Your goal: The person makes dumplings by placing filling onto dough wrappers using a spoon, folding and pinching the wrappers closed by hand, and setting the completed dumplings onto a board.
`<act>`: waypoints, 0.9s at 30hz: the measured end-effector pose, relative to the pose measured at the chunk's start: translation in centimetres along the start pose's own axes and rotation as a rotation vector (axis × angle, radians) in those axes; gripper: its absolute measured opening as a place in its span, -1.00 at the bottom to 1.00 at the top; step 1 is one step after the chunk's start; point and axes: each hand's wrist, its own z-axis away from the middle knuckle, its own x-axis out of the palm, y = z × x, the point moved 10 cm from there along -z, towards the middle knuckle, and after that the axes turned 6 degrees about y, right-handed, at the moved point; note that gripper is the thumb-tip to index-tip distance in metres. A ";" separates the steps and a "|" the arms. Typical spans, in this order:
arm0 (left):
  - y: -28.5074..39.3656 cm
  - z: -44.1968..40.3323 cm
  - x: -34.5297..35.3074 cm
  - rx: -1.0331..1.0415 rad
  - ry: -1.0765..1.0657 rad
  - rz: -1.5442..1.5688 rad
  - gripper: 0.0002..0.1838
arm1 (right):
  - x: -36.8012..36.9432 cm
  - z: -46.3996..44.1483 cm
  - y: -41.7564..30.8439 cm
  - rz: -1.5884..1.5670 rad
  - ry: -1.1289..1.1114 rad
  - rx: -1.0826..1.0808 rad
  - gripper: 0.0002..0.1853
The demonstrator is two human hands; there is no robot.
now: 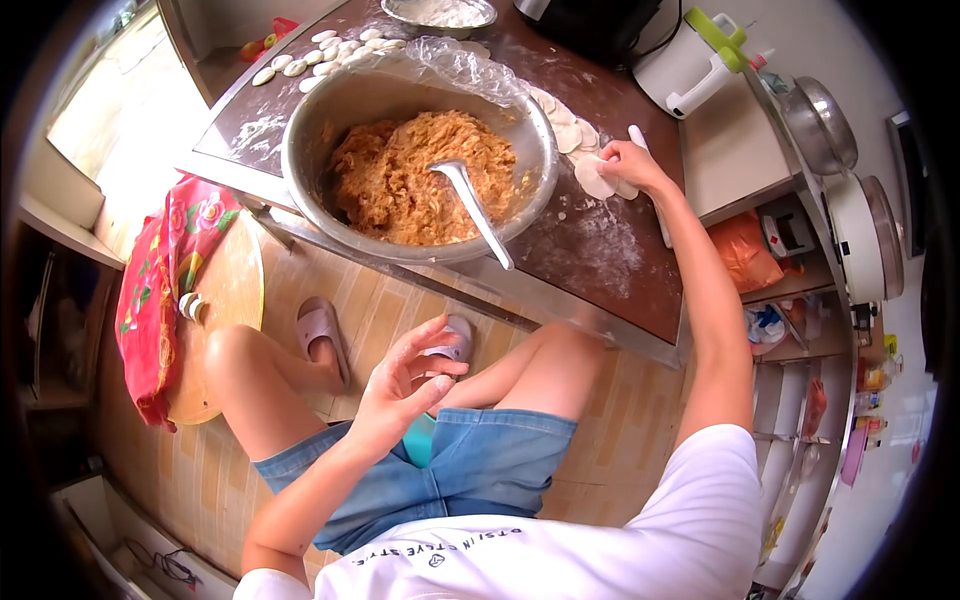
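My right hand (634, 166) reaches to the right side of the table, its fingertips pinched on the edge of a round dumpling wrapper (592, 178). More floured wrappers (565, 130) lie overlapping just beyond. A white rolling pin (664, 228) is partly covered by that hand and forearm. Above my lap, my left hand (398, 385) is raised with fingers apart and nothing in it; flour marks the fingertips. Between the hands and the table's far side stands a big metal bowl (293, 170) of orange-brown filling (400, 180), with a metal spoon (462, 190) leaning in it.
Folded dumplings (325, 55) sit at the back left of the brown table (610, 270). Plastic wrap (470, 70) hangs over the bowl's far rim. Behind are a bowl of flour (440, 12) and a white-green appliance (690, 70). A red floral cloth (160, 300) drapes a round board (235, 270).
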 end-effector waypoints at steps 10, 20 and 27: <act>-2.9 -1.0 7.5 -0.332 -0.254 0.729 -0.31 | -3.6 24.0 -24.3 0.001 0.554 -0.969 -0.75; -1.6 1.6 5.6 -0.296 -0.088 0.935 -0.46 | 5.3 34.4 -27.3 -0.023 0.426 -1.276 -0.80; -0.3 1.1 3.4 -0.159 -0.065 0.713 -0.36 | 4.2 33.0 -29.8 -0.313 0.227 -1.157 -0.81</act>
